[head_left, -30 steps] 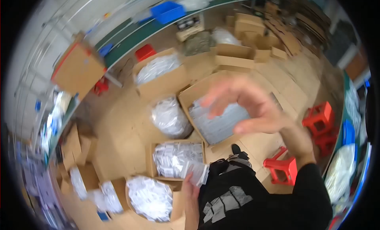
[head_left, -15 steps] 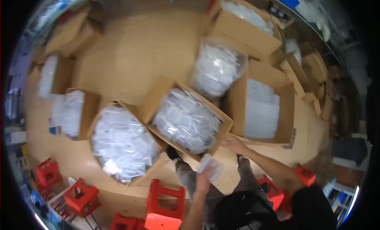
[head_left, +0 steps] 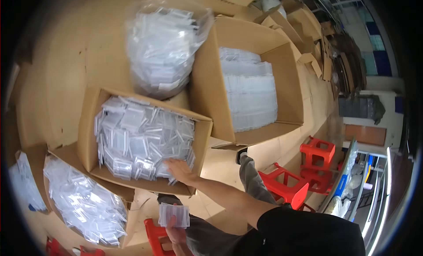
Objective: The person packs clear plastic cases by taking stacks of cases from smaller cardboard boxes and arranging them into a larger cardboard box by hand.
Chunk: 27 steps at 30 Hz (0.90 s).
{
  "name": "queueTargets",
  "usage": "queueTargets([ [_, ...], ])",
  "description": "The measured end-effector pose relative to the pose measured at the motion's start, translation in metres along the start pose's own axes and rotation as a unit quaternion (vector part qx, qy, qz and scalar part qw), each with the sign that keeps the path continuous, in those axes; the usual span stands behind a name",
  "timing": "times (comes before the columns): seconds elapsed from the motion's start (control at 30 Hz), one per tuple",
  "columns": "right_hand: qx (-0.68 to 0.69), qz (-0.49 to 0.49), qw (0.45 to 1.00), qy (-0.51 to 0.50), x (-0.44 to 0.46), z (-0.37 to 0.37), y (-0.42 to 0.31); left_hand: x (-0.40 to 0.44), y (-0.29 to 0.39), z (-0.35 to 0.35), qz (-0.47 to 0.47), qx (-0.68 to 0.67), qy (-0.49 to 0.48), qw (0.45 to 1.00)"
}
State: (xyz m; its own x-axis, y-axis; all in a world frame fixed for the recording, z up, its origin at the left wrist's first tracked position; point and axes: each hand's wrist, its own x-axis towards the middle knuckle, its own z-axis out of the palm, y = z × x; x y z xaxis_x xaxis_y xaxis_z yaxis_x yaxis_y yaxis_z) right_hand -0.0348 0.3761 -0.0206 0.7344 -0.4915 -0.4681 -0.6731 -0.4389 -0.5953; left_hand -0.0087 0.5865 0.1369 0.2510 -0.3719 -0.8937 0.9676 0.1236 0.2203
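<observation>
My left hand (head_left: pixel 177 233) grips a small stack of clear flat plastic cases (head_left: pixel 169 214), held above my leg just outside the middle cardboard box (head_left: pixel 203 143). My right hand (head_left: pixel 179 171) reaches over that box's near edge. Its fingers are stretched out and touch the loose clear plastic cases (head_left: pixel 132 139) heaped inside; nothing shows in its grasp. These cases lie jumbled at many angles.
A larger carton (head_left: pixel 291 88) to the right holds neat rows of clear plastic pieces. Behind stands a full clear plastic bag (head_left: pixel 163 53). Another filled box (head_left: pixel 86 203) sits at lower left. Red stools (head_left: pixel 286 185) stand at right, near a metal rack (head_left: pixel 368 194).
My view has turned right and come closer to the boxes. My right hand has moved from beside the middle box onto the cases inside it. My left hand still holds its stack.
</observation>
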Motion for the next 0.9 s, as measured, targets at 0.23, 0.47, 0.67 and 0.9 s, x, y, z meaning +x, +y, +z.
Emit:
queueTargets([
  [0.23, 0.083, -0.044, 0.983, 0.159, 0.004, -0.052, 0.042, 0.021, -0.002, 0.047, 0.004, 0.068, 0.052, 0.996],
  [0.47, 0.561, 0.120, 0.819, -0.029, -0.077, -0.240, 0.010, 0.050, 0.004, 0.131, 0.074, 0.192, 0.026, 0.978],
  [0.67, 0.561, 0.175, 0.777, 0.224, -0.169, -0.289, 0.018, 0.036, -0.051, 0.188, 0.023, 0.189, -0.052, 0.980],
  [0.9, 0.037, -0.181, 0.941, 0.285, -0.249, -0.312, 0.054, -0.006, -0.107, 0.234, -0.053, 0.186, -0.048, 0.980],
])
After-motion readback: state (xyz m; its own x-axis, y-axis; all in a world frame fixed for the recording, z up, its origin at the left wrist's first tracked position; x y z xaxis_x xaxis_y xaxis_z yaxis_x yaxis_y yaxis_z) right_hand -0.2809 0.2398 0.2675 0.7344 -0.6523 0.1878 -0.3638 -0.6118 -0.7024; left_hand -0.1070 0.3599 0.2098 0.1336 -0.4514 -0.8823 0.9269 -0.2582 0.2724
